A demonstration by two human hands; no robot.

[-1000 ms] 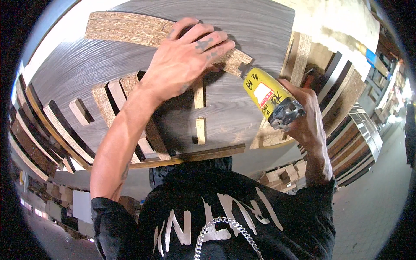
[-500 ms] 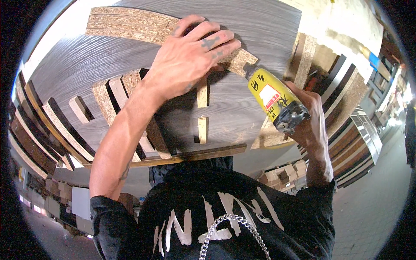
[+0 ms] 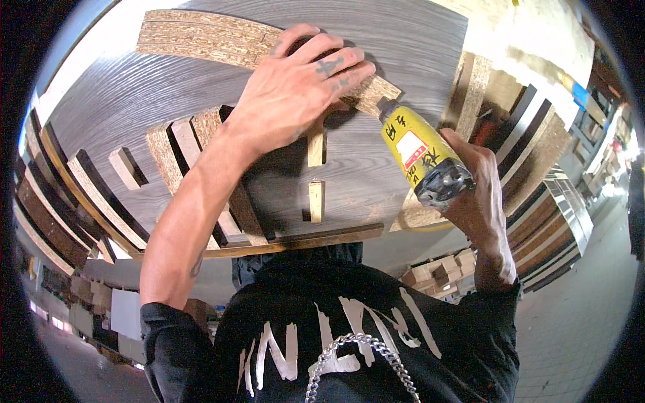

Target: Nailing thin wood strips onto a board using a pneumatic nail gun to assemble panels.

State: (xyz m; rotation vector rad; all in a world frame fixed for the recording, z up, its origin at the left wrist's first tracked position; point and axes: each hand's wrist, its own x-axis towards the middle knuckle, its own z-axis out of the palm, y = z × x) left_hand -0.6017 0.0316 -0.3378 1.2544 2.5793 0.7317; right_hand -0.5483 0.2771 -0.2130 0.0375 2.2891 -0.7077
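My left hand (image 3: 302, 87) is closed over a stack of particle-board strips (image 3: 208, 37), pressing them on the grey wood-grain panel (image 3: 416, 40). Its fingers curl over the far edge. In my right hand (image 3: 474, 181) is a yellow nail gun (image 3: 413, 144) with a black nose and a worn black end cap; its handle and my gripping fingers are mostly hidden behind its body. The nose meets the right end of the strips, or sits just over it. Beneath my left wrist stands a short pale wood block (image 3: 316, 148), with another small block (image 3: 316, 200) nearer me.
More particle-board pieces (image 3: 168, 154) stand left of my forearm, beside a small block (image 3: 125, 168). A wooden strip (image 3: 316, 238) runs along the panel's near edge. Long boards (image 3: 101, 195) lie to the left, and stacked boards (image 3: 537, 232) to the right. Cartons (image 3: 440, 272) sit lower behind.
The nail gun's rear end has tilted slightly to the left, my right hand moving with it, while its nose stays at the strip's end. My left hand and the strips have barely shifted.
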